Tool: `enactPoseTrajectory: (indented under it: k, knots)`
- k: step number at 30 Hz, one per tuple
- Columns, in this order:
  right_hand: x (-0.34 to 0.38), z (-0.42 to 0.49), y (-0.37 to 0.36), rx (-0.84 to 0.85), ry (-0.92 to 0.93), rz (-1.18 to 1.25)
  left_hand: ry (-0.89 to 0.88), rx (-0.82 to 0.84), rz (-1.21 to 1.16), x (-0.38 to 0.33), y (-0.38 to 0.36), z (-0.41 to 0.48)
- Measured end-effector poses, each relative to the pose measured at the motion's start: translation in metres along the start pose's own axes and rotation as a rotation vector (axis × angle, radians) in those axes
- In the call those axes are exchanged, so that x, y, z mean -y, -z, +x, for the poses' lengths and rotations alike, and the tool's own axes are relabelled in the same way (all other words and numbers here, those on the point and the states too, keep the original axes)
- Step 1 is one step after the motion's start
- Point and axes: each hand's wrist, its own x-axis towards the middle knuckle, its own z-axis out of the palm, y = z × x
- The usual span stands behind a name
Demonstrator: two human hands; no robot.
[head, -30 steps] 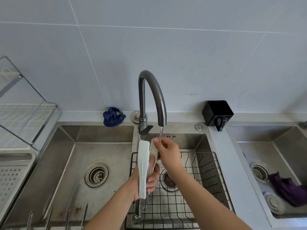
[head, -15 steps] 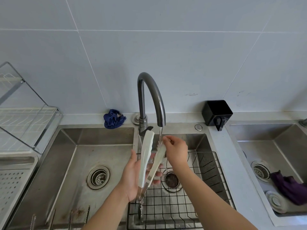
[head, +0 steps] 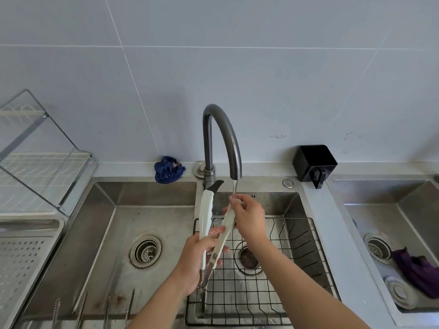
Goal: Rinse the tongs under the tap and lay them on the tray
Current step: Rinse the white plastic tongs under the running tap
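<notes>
White tongs (head: 206, 214) with metal handles stand tips-up over the middle sink, their two arms spread apart. My left hand (head: 198, 260) grips them low, near the hinge end. My right hand (head: 249, 216) pinches the tip of the right arm right under the thin stream of water falling from the dark curved tap (head: 224, 138). The left arm of the tongs points up beside the tap's lever. A perforated steel tray (head: 21, 262) lies at the far left edge of the counter.
A black wire basket (head: 297, 245) sits in the middle sink below my hands. A glass-and-wire dish rack (head: 42, 167) stands above the tray. A blue cloth (head: 168, 169) and a black holder (head: 313, 162) sit on the back ledge. The right sink holds a purple cloth (head: 418, 264).
My left hand has slid lower on the tongs and their arms have spread wider. My right hand has stayed on the right tip under the water.
</notes>
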Motion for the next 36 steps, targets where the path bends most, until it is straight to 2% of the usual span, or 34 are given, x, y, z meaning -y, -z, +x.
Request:
enactPoseTrajectory:
  k: [2, 7, 9, 14, 16, 18, 23, 29, 33, 36]
  knots:
    - [0.001, 0.002, -0.001, 0.007, -0.017, 0.043, -0.011, -0.014, 0.005, 0.002, -0.001, -0.003]
    - [-0.006, -0.005, -0.001, 0.302, -0.188, 0.485, -0.050, -0.068, 0.026, 0.004, 0.009, -0.007]
    - [-0.009, -0.006, -0.002, 0.344, -0.228, 0.557, -0.070, -0.080, 0.048, 0.005, 0.013, -0.009]
    - [-0.005, -0.006, -0.015, 0.121, -0.135, 0.292, -0.054, -0.054, 0.052, 0.009, 0.011, -0.010]
    - [-0.005, -0.002, -0.014, 0.141, -0.178, 0.266, -0.043, -0.061, 0.058, 0.009, 0.011, -0.011]
    - [-0.006, 0.000, -0.008, 0.243, -0.219, 0.269, -0.032, -0.061, 0.061, 0.011, 0.014, -0.013]
    - [-0.008, 0.001, -0.003, 0.439, -0.309, 0.601, 0.016, 0.013, -0.058, 0.004, 0.019, -0.007]
    - [0.001, -0.005, -0.009, 0.382, -0.456, 1.088, 0.098, 0.081, -0.196, 0.000, 0.016, 0.001]
    - [0.010, -0.004, -0.013, 0.297, -0.552, 1.091, 0.148, 0.033, -0.250, 0.001, 0.015, 0.006]
    - [0.013, -0.006, -0.013, 0.254, -0.532, 1.068, 0.162, 0.005, -0.244, -0.001, 0.011, 0.011]
